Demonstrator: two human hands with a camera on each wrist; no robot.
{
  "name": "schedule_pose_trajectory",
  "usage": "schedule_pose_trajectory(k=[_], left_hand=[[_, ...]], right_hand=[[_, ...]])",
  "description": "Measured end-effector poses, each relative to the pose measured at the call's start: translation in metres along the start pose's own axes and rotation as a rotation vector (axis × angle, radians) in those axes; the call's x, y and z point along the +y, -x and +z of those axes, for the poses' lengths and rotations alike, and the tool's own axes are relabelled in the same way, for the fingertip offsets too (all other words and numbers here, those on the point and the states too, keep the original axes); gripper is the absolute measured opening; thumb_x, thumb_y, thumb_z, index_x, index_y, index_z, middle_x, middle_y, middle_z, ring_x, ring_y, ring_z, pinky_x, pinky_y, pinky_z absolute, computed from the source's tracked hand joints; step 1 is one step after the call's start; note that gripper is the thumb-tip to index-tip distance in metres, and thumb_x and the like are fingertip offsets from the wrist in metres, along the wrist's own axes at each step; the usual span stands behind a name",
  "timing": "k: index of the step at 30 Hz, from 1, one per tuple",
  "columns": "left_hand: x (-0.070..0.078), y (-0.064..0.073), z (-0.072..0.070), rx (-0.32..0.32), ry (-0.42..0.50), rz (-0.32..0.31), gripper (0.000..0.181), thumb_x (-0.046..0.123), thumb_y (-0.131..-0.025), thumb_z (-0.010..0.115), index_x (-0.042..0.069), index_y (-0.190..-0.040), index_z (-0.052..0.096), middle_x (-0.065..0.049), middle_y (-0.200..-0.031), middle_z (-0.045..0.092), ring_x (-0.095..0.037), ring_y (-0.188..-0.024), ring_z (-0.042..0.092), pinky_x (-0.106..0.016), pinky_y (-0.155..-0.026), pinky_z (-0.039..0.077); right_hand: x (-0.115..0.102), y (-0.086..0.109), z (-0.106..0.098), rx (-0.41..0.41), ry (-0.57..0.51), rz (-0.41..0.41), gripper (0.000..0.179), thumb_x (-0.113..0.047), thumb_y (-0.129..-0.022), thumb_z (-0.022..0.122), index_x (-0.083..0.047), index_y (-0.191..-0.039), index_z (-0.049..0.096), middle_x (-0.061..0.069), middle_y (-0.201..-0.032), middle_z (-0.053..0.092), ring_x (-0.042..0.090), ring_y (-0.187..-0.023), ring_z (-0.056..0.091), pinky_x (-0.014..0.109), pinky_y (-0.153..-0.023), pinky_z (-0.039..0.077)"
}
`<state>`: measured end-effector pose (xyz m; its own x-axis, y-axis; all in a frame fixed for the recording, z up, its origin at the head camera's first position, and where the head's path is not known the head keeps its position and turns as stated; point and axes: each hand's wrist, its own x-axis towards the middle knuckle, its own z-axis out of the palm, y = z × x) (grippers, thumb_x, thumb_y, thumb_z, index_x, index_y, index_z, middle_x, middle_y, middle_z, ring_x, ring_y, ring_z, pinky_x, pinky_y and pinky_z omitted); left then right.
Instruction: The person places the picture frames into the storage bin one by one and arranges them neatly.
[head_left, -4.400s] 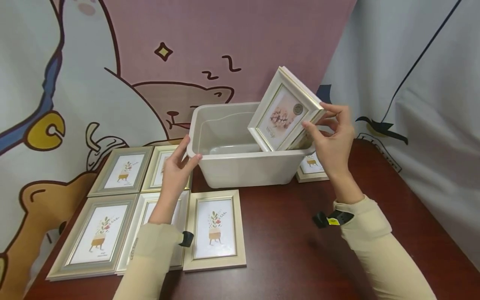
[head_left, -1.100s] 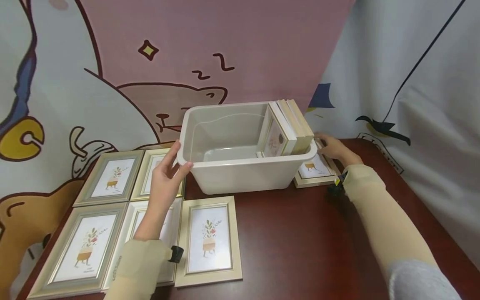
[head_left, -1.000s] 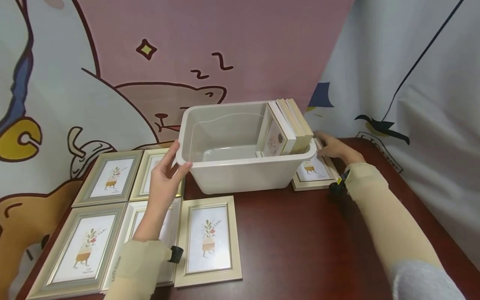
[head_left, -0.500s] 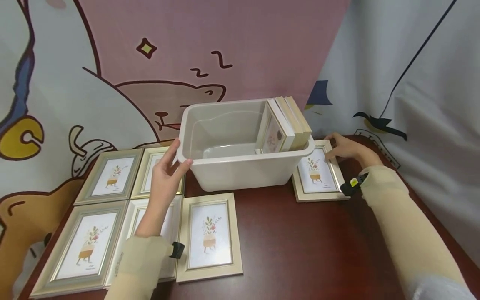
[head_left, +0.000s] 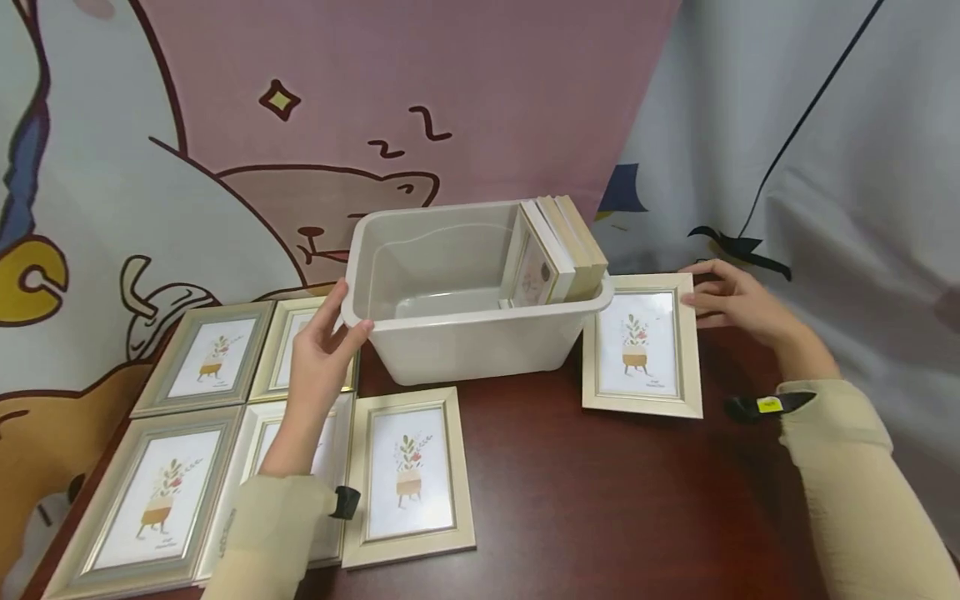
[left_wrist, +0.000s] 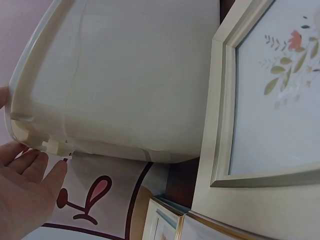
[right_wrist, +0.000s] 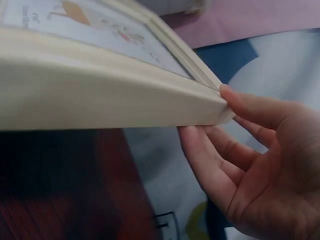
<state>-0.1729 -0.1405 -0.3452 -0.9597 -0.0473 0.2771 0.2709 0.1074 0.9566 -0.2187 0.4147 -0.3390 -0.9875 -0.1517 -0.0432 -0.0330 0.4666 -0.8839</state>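
Note:
My left hand (head_left: pixel 318 354) grips the left rim of a beige plastic tub (head_left: pixel 472 342), thumb at the front and fingers along the side. In the left wrist view those fingers curl at the tub's rim. My right hand (head_left: pixel 738 300) pinches the upper right corner of a cream picture frame (head_left: pixel 641 400) with a plant print. The right wrist view has the thumb on the frame's corner and the fingers underneath, with its edge raised off the table. Several picture frames (head_left: pixel 558 250) stand on edge inside the tub at its right end.
Left of the tub, several picture frames (head_left: pixel 153 500) lie flat in rows on the dark red table (head_left: pixel 585 517). A single cream frame (head_left: pixel 408 475) lies in front of the tub. A cartoon-print cloth (head_left: pixel 480 100) hangs close behind.
Earlier the right hand held a blossom-print frame over the tub; frames now stand inside. That hand has since drawn the plant-print frame rightward and raised it. The left hand stays on the rim.

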Motion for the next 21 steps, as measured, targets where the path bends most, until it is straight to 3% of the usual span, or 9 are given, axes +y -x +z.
schedule_pose_trajectory(k=[4, 11, 21], left_hand=[[0.000, 0.000, 0.000, -0.003, 0.024, -0.010, 0.063, 0.003, -0.095, 0.063, 0.007, -0.153, 0.038, -0.001, -0.163, 0.034, -0.021, -0.149, 0.034, -0.011, -0.103, 0.045], [0.000, 0.001, -0.002, 0.020, 0.038, 0.003, 0.063, 0.000, -0.094, 0.063, 0.006, -0.152, 0.039, -0.002, -0.162, 0.035, -0.020, -0.150, 0.033, -0.013, -0.106, 0.044], [-0.001, -0.002, 0.002, 0.011, 0.083, 0.011, 0.062, -0.002, -0.094, 0.063, 0.003, -0.151, 0.039, -0.007, -0.162, 0.035, -0.022, -0.150, 0.034, -0.012, -0.105, 0.045]], right_hand=[[-0.012, 0.017, -0.002, 0.086, -0.039, -0.100, 0.040, 0.001, -0.095, 0.062, -0.014, -0.131, 0.052, -0.012, -0.095, 0.071, 0.007, -0.081, 0.071, 0.027, -0.065, 0.063], [-0.037, 0.036, -0.003, 0.141, -0.333, -0.300, 0.041, 0.017, -0.089, 0.059, -0.003, -0.124, 0.057, 0.000, -0.093, 0.073, 0.009, -0.077, 0.073, 0.024, -0.060, 0.062], [-0.070, 0.062, 0.003, 0.340, -0.482, -0.454, 0.048, 0.027, -0.083, 0.058, 0.003, -0.125, 0.058, 0.005, -0.090, 0.075, 0.011, -0.074, 0.074, 0.022, -0.060, 0.061]])
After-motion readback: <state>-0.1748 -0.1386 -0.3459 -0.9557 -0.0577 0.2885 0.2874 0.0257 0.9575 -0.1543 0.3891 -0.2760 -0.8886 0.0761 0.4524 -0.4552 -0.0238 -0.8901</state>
